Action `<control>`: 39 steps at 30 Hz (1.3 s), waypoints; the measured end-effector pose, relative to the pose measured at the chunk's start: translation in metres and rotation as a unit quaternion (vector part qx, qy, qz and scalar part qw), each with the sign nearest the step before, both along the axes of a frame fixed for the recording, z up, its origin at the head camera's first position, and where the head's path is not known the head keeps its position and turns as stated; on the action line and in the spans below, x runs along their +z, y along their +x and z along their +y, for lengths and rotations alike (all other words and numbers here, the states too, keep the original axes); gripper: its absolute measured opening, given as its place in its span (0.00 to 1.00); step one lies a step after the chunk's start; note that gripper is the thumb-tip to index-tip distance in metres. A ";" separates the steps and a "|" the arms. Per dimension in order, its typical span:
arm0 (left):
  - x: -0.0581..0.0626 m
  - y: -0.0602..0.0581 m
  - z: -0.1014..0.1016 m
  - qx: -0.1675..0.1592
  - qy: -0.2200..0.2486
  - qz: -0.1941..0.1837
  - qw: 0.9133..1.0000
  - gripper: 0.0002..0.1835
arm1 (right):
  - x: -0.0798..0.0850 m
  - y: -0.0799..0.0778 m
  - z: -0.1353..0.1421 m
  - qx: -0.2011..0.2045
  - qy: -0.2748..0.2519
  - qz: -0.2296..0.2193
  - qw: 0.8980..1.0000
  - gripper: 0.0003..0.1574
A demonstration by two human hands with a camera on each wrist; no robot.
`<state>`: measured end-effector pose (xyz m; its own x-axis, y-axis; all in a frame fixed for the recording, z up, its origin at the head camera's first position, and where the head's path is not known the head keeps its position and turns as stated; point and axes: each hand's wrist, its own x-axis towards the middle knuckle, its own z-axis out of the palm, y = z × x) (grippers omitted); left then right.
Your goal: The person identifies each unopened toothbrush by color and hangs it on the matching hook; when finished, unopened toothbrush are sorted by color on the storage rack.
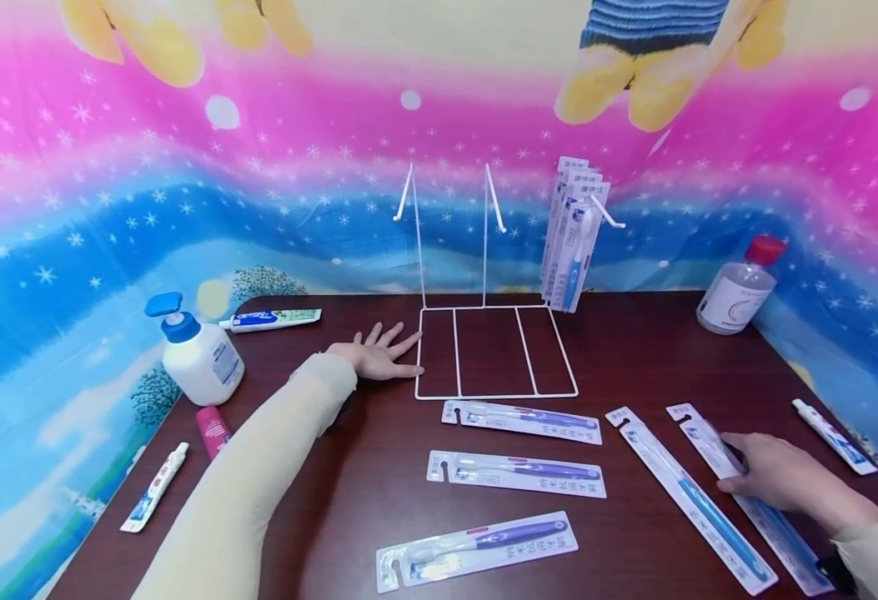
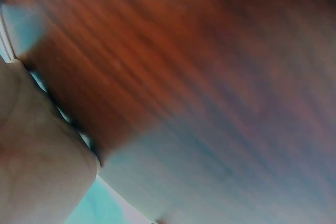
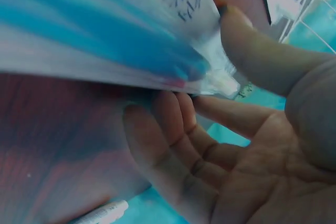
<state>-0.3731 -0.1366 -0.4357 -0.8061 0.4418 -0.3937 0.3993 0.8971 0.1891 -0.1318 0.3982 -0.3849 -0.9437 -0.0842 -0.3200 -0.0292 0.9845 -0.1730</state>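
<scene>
My right hand (image 1: 780, 475) pinches a packaged blue toothbrush (image 1: 703, 435) between thumb and fingers at the table's right. In the right wrist view this pack (image 3: 105, 30) fills the upper left, and the thumb lies along its edge. Another blue toothbrush pack (image 1: 692, 500) lies just left of it. My left hand (image 1: 378, 358) rests on the table with fingers spread, its fingertips touching the left side of a white wire rack (image 1: 497, 397). Several toothbrush packs (image 1: 575, 250) hang on the rack's right hook; the other two hooks hold nothing.
Three purple toothbrush packs (image 1: 517, 475) lie before the rack. On the left stand a pump bottle (image 1: 202, 362), toothpaste tubes (image 1: 277, 319) and a pink tube (image 1: 213, 431). To the right are a red-capped clear bottle (image 1: 737, 296) and a small tube (image 1: 835, 437). Patterned cloth hangs behind.
</scene>
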 end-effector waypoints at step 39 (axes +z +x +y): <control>0.000 0.000 0.001 -0.002 0.006 0.005 1.000 0.48 | 0.137 -0.014 -0.122 0.012 -0.206 0.325 0.923 0.28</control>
